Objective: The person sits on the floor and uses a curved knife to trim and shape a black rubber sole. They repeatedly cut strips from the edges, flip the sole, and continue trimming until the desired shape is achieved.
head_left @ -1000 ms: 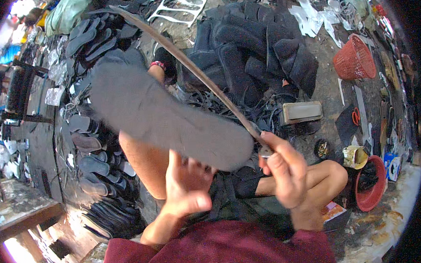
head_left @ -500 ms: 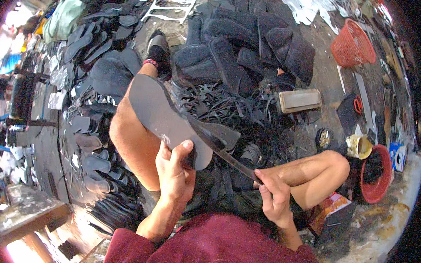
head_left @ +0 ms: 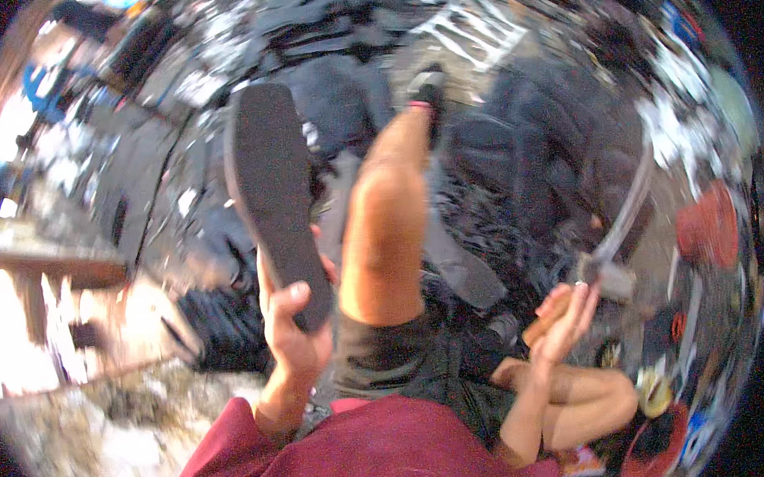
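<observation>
This was a footwear workshop, shown by the dark shoe sole (head_left: 274, 193) and curved knife (head_left: 614, 240) being held, heaped black sheets (head_left: 542, 141), scattered trimmings (head_left: 478, 211) and stacked dark soles (head_left: 223, 331).

A maroon top (head_left: 386, 452) goes with dark shorts (head_left: 380, 357), a reddish ankle band (head_left: 419, 105) and a black-and-grey shoe (head_left: 430, 82).

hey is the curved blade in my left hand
No, your right hand holds the curved blade by its handle, while your left hand grips a dark sole-shaped piece.
</observation>
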`<state>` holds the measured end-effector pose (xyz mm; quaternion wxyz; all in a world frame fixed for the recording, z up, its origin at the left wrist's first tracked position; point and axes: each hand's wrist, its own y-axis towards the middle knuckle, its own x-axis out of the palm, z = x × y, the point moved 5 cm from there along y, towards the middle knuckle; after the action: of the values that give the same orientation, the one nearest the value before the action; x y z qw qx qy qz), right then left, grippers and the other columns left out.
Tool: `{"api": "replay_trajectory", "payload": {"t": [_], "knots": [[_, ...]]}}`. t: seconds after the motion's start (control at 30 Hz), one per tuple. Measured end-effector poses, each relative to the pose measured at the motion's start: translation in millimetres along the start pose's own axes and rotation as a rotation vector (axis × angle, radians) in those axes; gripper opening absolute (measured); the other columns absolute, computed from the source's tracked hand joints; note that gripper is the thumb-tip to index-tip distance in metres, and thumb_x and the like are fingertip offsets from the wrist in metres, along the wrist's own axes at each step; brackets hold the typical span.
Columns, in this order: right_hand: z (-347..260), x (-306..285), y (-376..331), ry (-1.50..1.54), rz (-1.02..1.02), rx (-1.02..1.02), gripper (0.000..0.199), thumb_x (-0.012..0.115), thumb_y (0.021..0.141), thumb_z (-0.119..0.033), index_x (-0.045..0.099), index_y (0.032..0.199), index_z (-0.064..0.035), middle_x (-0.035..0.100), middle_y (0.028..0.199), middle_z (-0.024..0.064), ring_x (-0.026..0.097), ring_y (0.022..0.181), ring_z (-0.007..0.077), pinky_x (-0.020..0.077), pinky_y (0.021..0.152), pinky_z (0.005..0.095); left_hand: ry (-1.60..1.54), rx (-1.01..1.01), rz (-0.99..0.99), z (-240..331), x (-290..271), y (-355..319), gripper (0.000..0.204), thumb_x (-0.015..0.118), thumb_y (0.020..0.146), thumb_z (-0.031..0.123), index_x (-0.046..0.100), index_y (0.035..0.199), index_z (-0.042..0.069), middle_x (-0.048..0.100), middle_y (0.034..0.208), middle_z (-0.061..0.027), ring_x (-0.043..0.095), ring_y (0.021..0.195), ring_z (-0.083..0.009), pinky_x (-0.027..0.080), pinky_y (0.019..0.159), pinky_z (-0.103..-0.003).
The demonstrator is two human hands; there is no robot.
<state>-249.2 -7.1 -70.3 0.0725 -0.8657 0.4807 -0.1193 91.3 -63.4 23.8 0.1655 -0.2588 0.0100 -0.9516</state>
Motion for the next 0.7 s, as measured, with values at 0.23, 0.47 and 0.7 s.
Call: {"api": "replay_trajectory", "payload": {"t": [0.23,0.47,0.7], "knots": [[122,-34,45,-0.601,-0.423,-0.002,0.022,0.068,0.094,-0.013,0.057,0.112,-0.0046,0.058,0.087,0.0019,0.054,0.072,0.0132,0.047,0.067,0.0278,1.806,0.452,0.755,32,-278,5,0.064,0.079,0.07,0.02,0.063,0.132,0.019,0.059,0.125,-0.0172,0.048,0.122,-0.0369,0.037,0.106,-0.049],[186,-17,29,-0.866,-0.635,-0.02,0.037,0.077,0.087,-0.015,0.052,0.109,-0.0011,0.058,0.1,0.0091,0.053,0.09,0.0217,0.0445,0.086,0.0328,1.875,-0.206,1.122,99,-492,-52,0.06,0.071,0.084,0.045,0.061,0.136,0.016,0.057,0.138,-0.0161,0.045,0.127,-0.0437,0.039,0.106,-0.052],[110,-13,7,-0.592,-0.486,-0.026,0.035,0.078,0.084,-0.005,0.052,0.107,-0.0026,0.053,0.103,0.0052,0.051,0.096,0.0176,0.0422,0.091,0.0311,2.062,-0.092,1.153,91,-440,-20,0.062,0.068,0.088,0.048,0.058,0.139,0.014,0.045,0.15,-0.0202,0.039,0.139,-0.0395,0.031,0.114,-0.051]]}}
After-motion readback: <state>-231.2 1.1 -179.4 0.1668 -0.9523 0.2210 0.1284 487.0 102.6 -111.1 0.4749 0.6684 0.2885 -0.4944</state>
